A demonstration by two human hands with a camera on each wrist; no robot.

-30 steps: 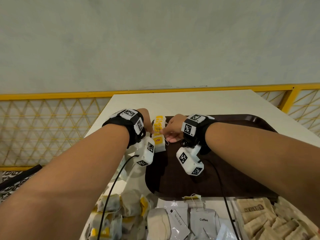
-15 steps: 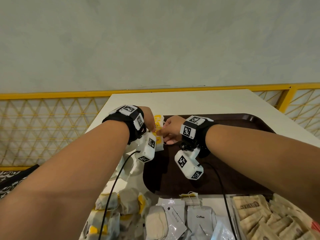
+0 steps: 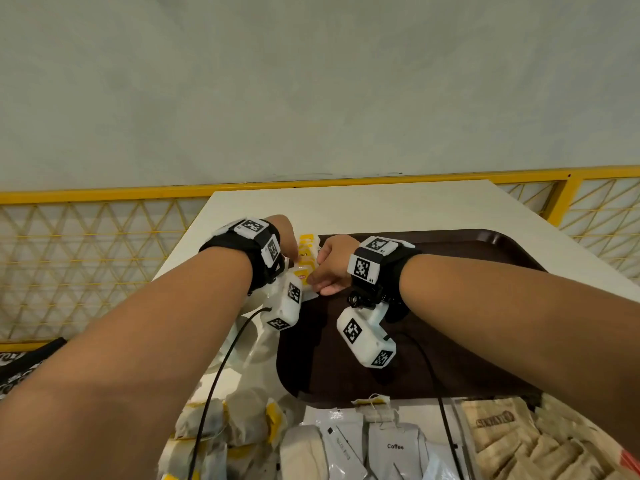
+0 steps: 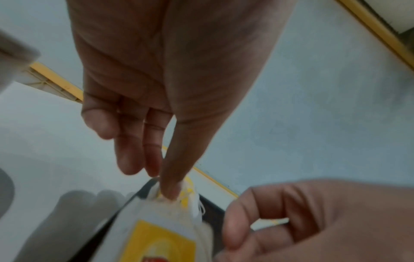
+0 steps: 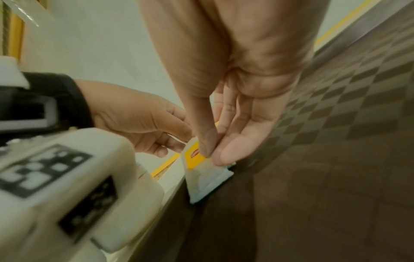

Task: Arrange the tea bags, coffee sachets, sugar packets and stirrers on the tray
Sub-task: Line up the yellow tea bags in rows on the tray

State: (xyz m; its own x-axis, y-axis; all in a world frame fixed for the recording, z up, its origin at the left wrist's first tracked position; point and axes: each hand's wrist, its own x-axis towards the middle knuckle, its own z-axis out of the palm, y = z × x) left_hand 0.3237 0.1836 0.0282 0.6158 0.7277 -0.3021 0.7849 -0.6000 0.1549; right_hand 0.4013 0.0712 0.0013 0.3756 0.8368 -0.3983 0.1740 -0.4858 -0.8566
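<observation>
Two hands meet at the tray's (image 3: 467,244) far left corner: the right hand (image 5: 215,141) pinches a tea bag (image 5: 201,170) there, while the left hand (image 4: 165,141) pinches a neighbouring tea bag's top. Light, limp and tearable, they seem best held by their paper edges.

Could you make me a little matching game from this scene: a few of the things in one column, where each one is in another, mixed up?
1. tea bag
2. coffee sachet
3. sugar packets
4. tray

a. near table edge, middle
b. pinched by the right hand
c. near edge, right
d. dark, under both wrists

Pairs: 1-b, 2-a, 3-c, 4-d
</observation>
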